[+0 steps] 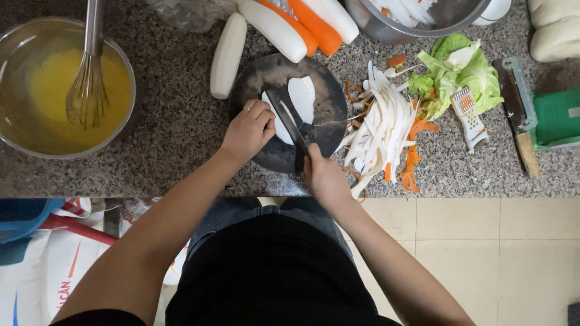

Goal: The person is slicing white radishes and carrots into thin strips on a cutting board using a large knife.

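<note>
This was a kitchen where food was being made. A speckled stone worktop (169, 133) ran across the far side, with pale floor tiles (471, 241) near. On the left stood a metal bowl (18, 139) of yellow beaten egg with a whisk (87, 90) in it. A round dark cutting board (326, 108) sat in the middle, with white slices on it. To the right lay a heap of white and orange peelings (380, 133), green cabbage leaves (465, 72) and a small grater (469, 118). Peeled white radishes (228, 55) and carrots (314, 24) lay far back.
</note>
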